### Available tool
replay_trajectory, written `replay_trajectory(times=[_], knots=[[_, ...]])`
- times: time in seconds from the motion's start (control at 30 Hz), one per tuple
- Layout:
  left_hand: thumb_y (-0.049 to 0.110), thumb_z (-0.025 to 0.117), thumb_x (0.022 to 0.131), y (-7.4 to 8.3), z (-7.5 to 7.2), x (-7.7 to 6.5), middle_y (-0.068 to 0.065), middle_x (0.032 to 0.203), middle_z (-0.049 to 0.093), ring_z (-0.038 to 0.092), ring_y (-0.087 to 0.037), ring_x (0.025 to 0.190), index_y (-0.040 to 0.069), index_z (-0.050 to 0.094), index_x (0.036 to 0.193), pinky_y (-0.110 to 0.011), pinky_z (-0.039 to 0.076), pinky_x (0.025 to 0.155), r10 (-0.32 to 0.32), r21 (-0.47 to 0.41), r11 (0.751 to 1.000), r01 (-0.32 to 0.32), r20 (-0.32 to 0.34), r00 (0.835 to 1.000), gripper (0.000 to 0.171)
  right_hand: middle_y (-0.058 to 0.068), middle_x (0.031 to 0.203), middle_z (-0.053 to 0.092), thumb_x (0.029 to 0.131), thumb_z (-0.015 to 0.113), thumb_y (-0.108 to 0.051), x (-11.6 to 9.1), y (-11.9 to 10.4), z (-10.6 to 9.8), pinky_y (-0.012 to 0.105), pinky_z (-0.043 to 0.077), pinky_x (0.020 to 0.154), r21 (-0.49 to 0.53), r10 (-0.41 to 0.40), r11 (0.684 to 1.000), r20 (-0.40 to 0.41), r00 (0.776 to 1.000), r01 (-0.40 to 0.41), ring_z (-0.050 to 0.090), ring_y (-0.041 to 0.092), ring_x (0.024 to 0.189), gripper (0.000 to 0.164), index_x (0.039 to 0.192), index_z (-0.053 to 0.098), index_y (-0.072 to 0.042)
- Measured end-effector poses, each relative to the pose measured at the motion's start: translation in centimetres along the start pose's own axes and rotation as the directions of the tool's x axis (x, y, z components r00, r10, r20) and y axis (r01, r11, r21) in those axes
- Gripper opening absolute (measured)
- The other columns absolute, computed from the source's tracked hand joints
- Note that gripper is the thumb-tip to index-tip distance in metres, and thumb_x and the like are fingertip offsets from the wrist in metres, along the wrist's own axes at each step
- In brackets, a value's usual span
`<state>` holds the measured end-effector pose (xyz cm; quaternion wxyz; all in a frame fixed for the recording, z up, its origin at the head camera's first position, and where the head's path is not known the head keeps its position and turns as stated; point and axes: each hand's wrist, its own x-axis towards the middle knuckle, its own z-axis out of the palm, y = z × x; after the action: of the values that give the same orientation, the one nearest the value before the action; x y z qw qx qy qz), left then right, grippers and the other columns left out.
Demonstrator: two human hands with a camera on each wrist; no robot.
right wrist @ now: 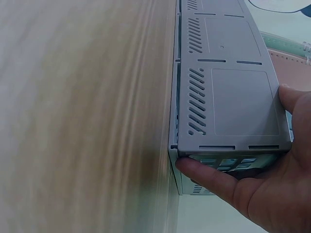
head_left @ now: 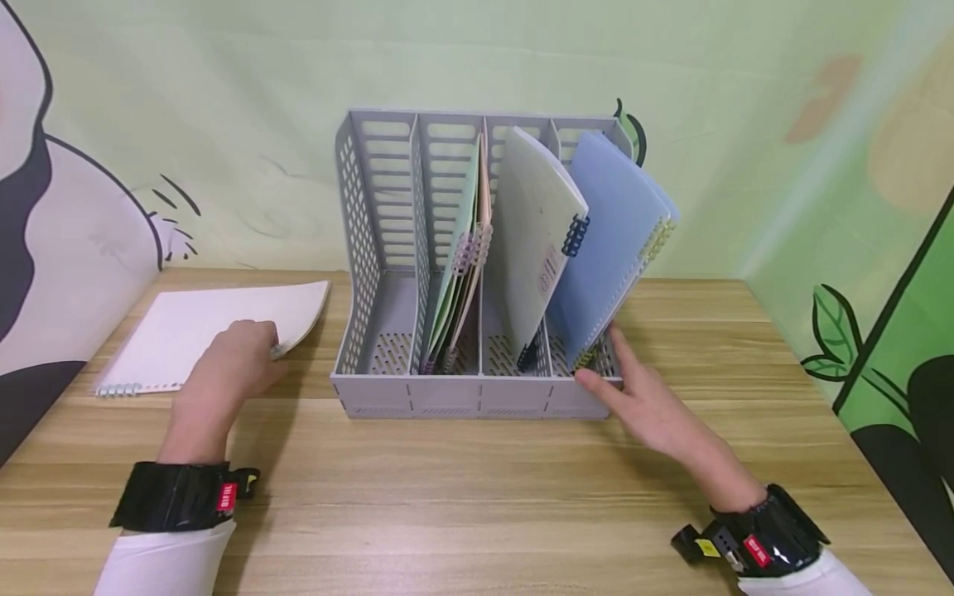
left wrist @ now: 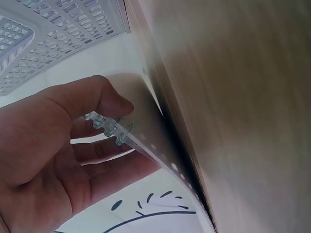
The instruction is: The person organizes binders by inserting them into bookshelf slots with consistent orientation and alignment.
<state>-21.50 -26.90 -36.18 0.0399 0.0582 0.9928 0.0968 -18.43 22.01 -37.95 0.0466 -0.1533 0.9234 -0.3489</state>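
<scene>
A white spiral notebook (head_left: 231,310) lies at the left of the wooden table, its right edge raised off the surface. My left hand (head_left: 229,360) pinches its near edge at the pale green binding rings (left wrist: 111,127), thumb on one face and fingers on the other. My right hand (head_left: 652,407) grips the front right corner of a grey file organizer (head_left: 447,396). One finger (right wrist: 209,174) lies along the organizer's side while the thumb sits over the front rim.
Several spiral notebooks lean in the organizer: green and pink ones (head_left: 458,265) together, a grey-green one (head_left: 532,240) with dark rings, and a blue one (head_left: 607,240) at the right. Its leftmost slot (head_left: 395,306) holds nothing. A printed curtain (head_left: 246,124) hangs behind the table.
</scene>
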Motion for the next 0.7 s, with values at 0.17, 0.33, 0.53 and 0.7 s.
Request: replay_trajectory(times=[0.17, 0.33, 0.53, 0.7], knots=[[0.012, 0.072, 0.081, -0.06, -0.17, -0.23, -0.008, 0.069, 0.054, 0.05, -0.026, 0.062, 0.0, 0.058, 0.078, -0.035, 0.041, 0.051, -0.03, -0.021, 0.999, 0.03, -0.031, 0.999, 0.019, 0.02, 0.157, 0.003, 0.103, 0.046, -0.047, 0.0, 0.01, -0.01, 0.046, 0.021, 0.11, 0.0, 0.001, 1.0, 0.001, 1.0, -0.001, 0.027, 0.044, 0.138, 0.087, 0.156, -0.006, -0.001], [0.014, 0.072, 0.079, 0.0, -0.31, -0.59, -0.007, 0.066, 0.052, 0.047, -0.026, 0.059, 0.002, 0.056, 0.077, -0.035, 0.037, 0.046, -0.044, -0.011, 0.999, 0.043, -0.155, 0.987, 0.02, 0.018, 0.158, 0.002, 0.103, 0.046, -0.047, 0.01, 0.01, -0.04, 0.046, 0.02, 0.111, -0.001, 0.002, 1.0, 0.002, 1.0, -0.002, 0.023, 0.043, 0.139, 0.087, 0.156, -0.007, -0.001], [0.014, 0.068, 0.077, 0.19, -0.6, -0.81, -0.004, 0.059, 0.043, 0.041, -0.025, 0.055, 0.006, 0.049, 0.068, -0.034, 0.03, 0.041, -0.069, -0.014, 0.998, 0.067, -0.296, 0.953, 0.022, 0.017, 0.158, 0.001, 0.103, 0.045, -0.047, -0.01, 0.06, 0.01, 0.045, 0.021, 0.11, 0.001, 0.002, 1.0, 0.004, 1.0, -0.002, 0.025, 0.043, 0.139, 0.087, 0.156, -0.007, -0.002], [0.014, 0.064, 0.077, 0.46, -0.91, -0.79, -0.005, 0.057, 0.043, 0.04, -0.027, 0.053, 0.007, 0.049, 0.065, -0.036, 0.029, 0.039, -0.134, -0.033, 0.991, 0.131, -0.367, 0.921, 0.021, 0.018, 0.158, 0.001, 0.103, 0.045, -0.048, 0.0, 0.09, 0.04, 0.046, 0.021, 0.111, -0.002, -0.001, 1.0, 0.001, 1.0, 0.001, 0.024, 0.043, 0.139, 0.087, 0.156, -0.008, -0.003]])
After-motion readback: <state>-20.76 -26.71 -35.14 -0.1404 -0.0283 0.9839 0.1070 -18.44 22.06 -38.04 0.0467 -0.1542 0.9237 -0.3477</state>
